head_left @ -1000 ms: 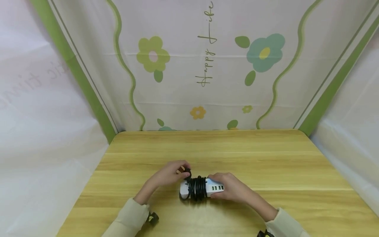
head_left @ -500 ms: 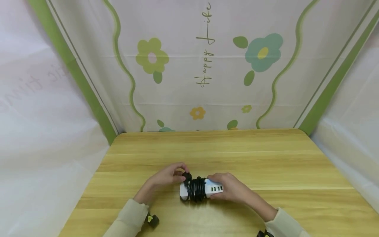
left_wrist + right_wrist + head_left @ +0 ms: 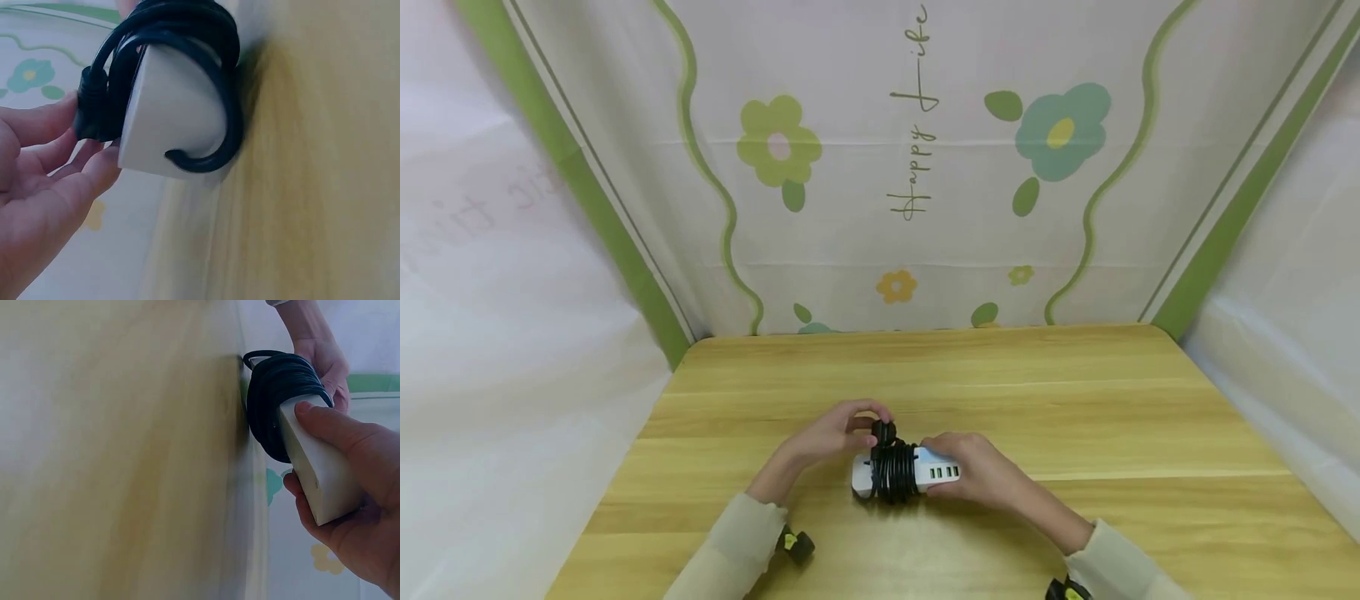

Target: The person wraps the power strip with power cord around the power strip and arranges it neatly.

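A white power strip (image 3: pixel 929 477) with a row of USB ports lies across the near middle of the table. Its black cable (image 3: pixel 895 475) is wound in several tight turns about the strip's middle, and one loop curves out at the left end in the left wrist view. My right hand (image 3: pixel 981 472) grips the strip's right end, thumb on one side and fingers on the other. With thumb and fingertips, my left hand (image 3: pixel 835 432) pinches the black plug (image 3: pixel 883 432) at the cable's end, just behind the coils. The plug's prongs cannot be made out.
The wood-grain table (image 3: pixel 1075 400) extends to both sides and behind the strip. A white cloth backdrop (image 3: pixel 850 200) with printed flowers rises at its far edge, and white cloth panels flank it. A small black device (image 3: pixel 797 546) sits at the left wrist.
My left hand has moved the plug rightward and a little away, from above the strip's left end to behind the coils. My right hand keeps its grip on the strip.
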Demonstrator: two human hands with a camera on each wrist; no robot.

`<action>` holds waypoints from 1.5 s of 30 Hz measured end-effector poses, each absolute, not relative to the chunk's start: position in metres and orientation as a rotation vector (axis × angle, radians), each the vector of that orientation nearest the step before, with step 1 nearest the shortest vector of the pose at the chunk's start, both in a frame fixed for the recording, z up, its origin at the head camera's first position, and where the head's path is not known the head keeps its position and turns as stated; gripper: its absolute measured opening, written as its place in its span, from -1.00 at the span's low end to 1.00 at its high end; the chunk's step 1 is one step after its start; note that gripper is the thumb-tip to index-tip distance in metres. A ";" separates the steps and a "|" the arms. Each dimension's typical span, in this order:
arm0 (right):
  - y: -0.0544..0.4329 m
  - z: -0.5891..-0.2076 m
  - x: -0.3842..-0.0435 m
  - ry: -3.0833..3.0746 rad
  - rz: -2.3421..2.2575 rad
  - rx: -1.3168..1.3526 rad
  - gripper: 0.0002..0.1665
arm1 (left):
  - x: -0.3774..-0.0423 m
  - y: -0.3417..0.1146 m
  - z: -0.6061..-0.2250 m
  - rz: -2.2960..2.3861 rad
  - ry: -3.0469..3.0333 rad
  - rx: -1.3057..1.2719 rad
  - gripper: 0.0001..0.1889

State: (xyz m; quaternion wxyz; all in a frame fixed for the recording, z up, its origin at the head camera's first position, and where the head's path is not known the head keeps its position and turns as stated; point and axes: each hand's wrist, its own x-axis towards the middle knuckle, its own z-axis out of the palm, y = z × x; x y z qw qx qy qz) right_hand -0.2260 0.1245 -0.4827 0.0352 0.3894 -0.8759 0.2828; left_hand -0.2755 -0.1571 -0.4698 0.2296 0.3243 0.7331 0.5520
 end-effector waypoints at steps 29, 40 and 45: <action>0.132 -0.483 -0.229 -2.760 0.884 1.084 -0.35 | -0.301 -0.132 -0.459 1.257 2.123 0.859 -0.71; 0.130 -0.466 -0.217 -2.776 0.776 1.118 -0.20 | -0.287 -0.148 -0.475 1.336 2.063 0.841 -0.55; 0.137 -0.455 -0.216 -2.775 0.807 1.105 -0.18 | -0.283 -0.153 -0.472 1.311 2.129 0.816 -0.54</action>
